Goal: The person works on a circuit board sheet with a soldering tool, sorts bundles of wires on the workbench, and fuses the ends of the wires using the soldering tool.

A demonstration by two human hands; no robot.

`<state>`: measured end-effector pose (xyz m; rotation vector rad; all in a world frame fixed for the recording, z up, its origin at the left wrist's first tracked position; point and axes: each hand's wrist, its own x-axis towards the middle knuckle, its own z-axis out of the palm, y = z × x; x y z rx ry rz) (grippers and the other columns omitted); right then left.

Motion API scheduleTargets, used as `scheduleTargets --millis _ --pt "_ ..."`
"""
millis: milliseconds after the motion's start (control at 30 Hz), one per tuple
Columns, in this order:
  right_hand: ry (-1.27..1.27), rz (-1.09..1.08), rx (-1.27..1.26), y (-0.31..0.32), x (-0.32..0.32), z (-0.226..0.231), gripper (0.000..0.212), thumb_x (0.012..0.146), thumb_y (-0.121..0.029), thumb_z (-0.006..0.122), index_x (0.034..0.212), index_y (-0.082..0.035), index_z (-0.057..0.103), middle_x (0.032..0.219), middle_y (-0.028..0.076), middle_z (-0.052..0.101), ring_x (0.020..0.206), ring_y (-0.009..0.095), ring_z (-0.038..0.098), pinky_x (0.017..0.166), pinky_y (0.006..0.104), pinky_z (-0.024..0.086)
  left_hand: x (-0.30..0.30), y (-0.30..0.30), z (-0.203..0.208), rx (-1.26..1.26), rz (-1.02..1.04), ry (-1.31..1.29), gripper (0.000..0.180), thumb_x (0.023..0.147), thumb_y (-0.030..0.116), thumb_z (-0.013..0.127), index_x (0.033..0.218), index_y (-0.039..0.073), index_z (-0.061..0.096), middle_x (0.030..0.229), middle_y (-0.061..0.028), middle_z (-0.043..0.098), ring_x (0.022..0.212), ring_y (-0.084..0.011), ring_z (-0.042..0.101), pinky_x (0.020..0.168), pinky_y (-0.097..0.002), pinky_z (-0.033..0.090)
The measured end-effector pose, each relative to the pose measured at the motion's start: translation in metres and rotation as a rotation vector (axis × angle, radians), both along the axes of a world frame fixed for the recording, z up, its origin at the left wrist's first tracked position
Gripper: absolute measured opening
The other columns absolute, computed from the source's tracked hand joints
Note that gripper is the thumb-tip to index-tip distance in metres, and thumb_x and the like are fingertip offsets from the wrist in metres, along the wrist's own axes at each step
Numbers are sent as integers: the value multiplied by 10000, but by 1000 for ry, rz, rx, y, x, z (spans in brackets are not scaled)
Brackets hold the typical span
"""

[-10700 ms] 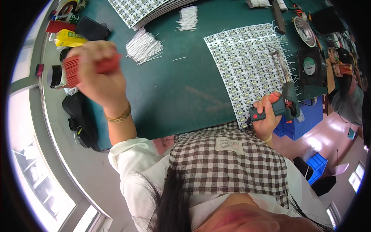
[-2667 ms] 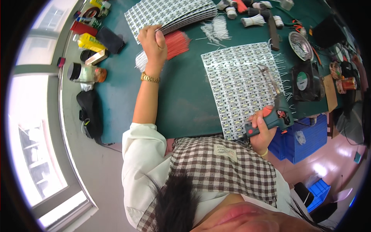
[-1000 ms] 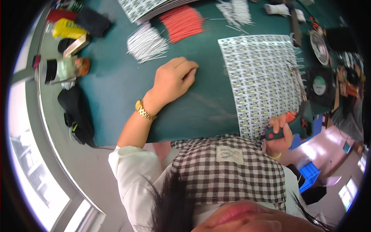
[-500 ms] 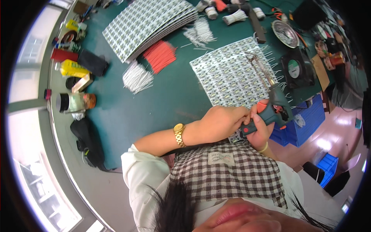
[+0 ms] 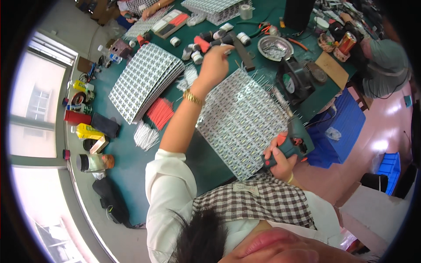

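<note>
My left hand point(image 5: 214, 65), with a gold watch at its wrist, reaches over the far edge of a panel of small circuit boards point(image 5: 239, 125). Its fingers are pinched together near a dark bar point(image 5: 244, 55); what they hold, if anything, is too small to name. At the panel's near right edge my right hand point(image 5: 280, 161) is closed round the grip of a dark green soldering gun point(image 5: 300, 138) with an orange trigger. The gun's metal front lies over the panel's right edge. White wires point(image 5: 262, 79) stick out along the panel's far right edge.
Left of the panel are a stack of panels point(image 5: 144, 81), red wires point(image 5: 161, 113) and white wires point(image 5: 146, 136). A metal bowl point(image 5: 275, 40), a black fan point(image 5: 296, 83) and a blue crate point(image 5: 340, 127) lie to the right. Co-workers sit at the far left and the right point(image 5: 388, 65).
My left hand has left the soldering gun's handle and stretched forward to the far side. My right hand still grips the gun. The whole view has shifted, showing more of the far table.
</note>
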<state>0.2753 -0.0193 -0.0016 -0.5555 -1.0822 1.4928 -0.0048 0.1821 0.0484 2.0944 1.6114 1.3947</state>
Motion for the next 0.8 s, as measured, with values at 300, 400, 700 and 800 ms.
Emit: scheduleTargets --millis 300,400,700,800 --pt "51 -19 -96 -8 16 -6 472 859 17 553 1302 -40 398 896 119 576 667 178 602 699 378 531 -45 131 -32 -448 427 527 416 866 364 666 1057 -5 680 1030 -222 690 992 -366 649 865 -457 492" --pt "66 1 -118 -9 14 -4 469 853 18 556 1295 -32 404 891 119 575 663 176 601 691 371 527 -66 132 -25 -569 314 572 518 861 476 656 1048 -6 683 1005 -215 697 970 -384 648 864 -459 491" --pt "43 30 -115 -5 25 -9 439 873 34 534 1284 -29 395 934 97 561 702 158 586 721 373 525 -56 50 -9 165 408 382 333 929 353 615 1075 55 636 1040 -114 589 1031 -260 566 933 -549 405" --pt "52 32 -142 2 30 -5 429 876 15 538 1277 -33 394 933 103 560 684 158 581 713 373 533 -47 -17 -2 76 68 -463 298 958 303 601 1096 39 602 1016 -101 626 976 -223 599 934 -423 449"
